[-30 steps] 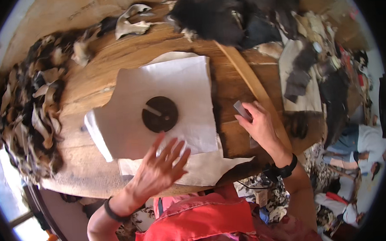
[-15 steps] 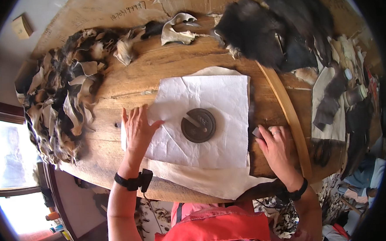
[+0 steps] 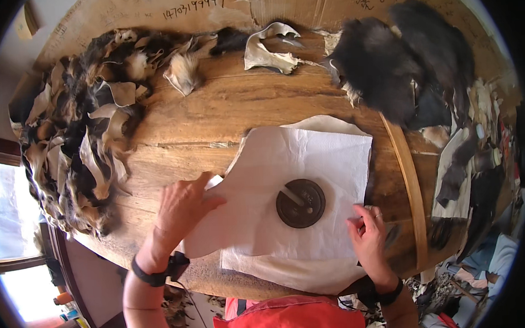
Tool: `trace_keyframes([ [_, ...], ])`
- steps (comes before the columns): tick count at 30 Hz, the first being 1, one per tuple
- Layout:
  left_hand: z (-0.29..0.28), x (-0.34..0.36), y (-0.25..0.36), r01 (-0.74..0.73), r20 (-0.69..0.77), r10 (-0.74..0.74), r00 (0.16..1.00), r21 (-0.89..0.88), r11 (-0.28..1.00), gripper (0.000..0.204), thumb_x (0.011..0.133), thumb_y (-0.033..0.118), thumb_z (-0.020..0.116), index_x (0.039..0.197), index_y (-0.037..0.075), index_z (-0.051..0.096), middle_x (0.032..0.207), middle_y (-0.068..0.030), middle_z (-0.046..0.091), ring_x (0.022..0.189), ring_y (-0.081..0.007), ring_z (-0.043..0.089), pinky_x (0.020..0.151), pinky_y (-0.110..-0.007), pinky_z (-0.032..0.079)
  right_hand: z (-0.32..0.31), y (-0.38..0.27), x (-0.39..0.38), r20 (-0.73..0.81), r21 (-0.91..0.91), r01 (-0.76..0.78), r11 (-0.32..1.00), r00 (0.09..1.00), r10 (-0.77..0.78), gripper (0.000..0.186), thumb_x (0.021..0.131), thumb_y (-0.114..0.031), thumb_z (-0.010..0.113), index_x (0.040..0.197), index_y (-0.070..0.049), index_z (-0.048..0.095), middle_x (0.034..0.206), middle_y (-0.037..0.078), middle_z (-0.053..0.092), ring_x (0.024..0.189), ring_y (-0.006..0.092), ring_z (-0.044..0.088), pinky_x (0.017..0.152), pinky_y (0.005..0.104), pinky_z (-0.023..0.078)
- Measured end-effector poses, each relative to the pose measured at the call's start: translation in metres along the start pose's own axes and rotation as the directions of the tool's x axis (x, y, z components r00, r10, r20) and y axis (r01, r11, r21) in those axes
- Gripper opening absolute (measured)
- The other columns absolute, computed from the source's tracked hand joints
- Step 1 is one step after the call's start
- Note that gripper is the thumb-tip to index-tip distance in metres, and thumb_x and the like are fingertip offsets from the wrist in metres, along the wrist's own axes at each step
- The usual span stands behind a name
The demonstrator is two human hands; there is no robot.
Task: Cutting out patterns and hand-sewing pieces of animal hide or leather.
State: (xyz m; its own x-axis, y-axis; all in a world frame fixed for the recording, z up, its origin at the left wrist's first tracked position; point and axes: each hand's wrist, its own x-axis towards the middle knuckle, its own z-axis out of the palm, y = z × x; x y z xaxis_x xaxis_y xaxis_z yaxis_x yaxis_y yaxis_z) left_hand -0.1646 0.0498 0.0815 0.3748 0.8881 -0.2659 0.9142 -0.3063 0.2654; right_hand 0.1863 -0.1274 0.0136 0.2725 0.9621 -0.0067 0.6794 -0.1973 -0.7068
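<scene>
My left hand [image 3: 185, 209] grips the left edge of a white sheet [image 3: 250, 164], its fingers bent over the edge. A dark round slotted metal weight [image 3: 303, 212] lies on the sheet, right of centre. Beneath, a cream piece [image 3: 286, 272] shows along the top and bottom edges, resting on the wooden tabletop [image 3: 183, 120]. At the sheet's right edge, my right hand [image 3: 367, 244] has its fingers curled; what they hold is hidden.
Fur and hide scraps [image 3: 83, 143] heap along the left and back; black pelts [image 3: 388, 68] lie back right. A wooden strip [image 3: 406, 180] runs along the right, beside pale and dark pieces [image 3: 456, 183]. Cardboard [image 3: 266, 3] backs the table. A person [image 3: 499, 258] shows beyond the right edge.
My left hand has moved up to the sheet's left edge. My right hand has closed in toward the right edge; the grey object earlier in it is now hidden. The view has shifted.
</scene>
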Motion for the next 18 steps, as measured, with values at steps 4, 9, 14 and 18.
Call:
trace_keyframes([
  [4, -0.028, -0.005, -0.001, -0.104, 0.216, 0.052, 0.975, 0.233, 0.967, 0.057, 0.085, 0.055, 0.068, 0.123, 0.014, 0.059, 0.074, -0.0140, 0.068, 0.076, -0.0374, 0.068, 0.078, -0.050, 0.049, 0.000, -0.013, 0.009, 0.021, -0.163, 0.055, 0.985, 0.998, -0.052, 0.038, 0.082, -0.003, 0.073, 0.118, -0.004, 0.062, 0.107, 0.014, 0.059, 0.085, 0.0278, 0.063, 0.069, 0.0387, 0.053],
  [9, -0.040, 0.007, -0.018, -0.008, 0.119, -0.029, 0.992, 0.304, 0.953, 0.037, 0.092, 0.046, 0.063, 0.106, 0.012, 0.065, 0.074, -0.0140, 0.068, 0.070, -0.0321, 0.068, 0.067, -0.046, 0.052, 0.007, -0.036, 0.034, 0.030, -0.302, 0.205, 0.931, 0.978, -0.206, 0.039, 0.082, -0.003, 0.072, 0.119, -0.003, 0.062, 0.122, 0.015, 0.055, 0.108, 0.0322, 0.059, 0.087, 0.0427, 0.052],
  [14, 0.013, 0.039, -0.047, -0.024, 0.085, 0.050, 0.995, -0.281, 0.959, 0.024, 0.089, 0.027, 0.069, 0.096, 0.005, 0.067, 0.074, -0.0121, 0.069, 0.068, -0.0330, 0.068, 0.064, -0.042, 0.052, 0.042, -0.054, 0.059, 0.138, -0.273, 0.339, 0.900, 0.940, -0.312, 0.046, 0.083, 0.002, 0.066, 0.128, -0.001, 0.059, 0.139, 0.018, 0.050, 0.129, 0.0375, 0.048, 0.107, 0.0452, 0.042],
  [18, 0.033, 0.058, -0.019, 0.001, -0.034, -0.015, 0.999, -0.360, 0.933, 0.028, 0.080, 0.028, 0.079, 0.089, 0.004, 0.067, 0.086, -0.0094, 0.067, 0.078, -0.0259, 0.066, 0.068, -0.038, 0.052, 0.054, -0.039, 0.070, 0.156, -0.156, 0.394, 0.906, 0.915, -0.371, 0.044, 0.089, -0.007, 0.061, 0.133, 0.001, 0.057, 0.143, 0.020, 0.048, 0.134, 0.0406, 0.044, 0.112, 0.0507, 0.037],
])
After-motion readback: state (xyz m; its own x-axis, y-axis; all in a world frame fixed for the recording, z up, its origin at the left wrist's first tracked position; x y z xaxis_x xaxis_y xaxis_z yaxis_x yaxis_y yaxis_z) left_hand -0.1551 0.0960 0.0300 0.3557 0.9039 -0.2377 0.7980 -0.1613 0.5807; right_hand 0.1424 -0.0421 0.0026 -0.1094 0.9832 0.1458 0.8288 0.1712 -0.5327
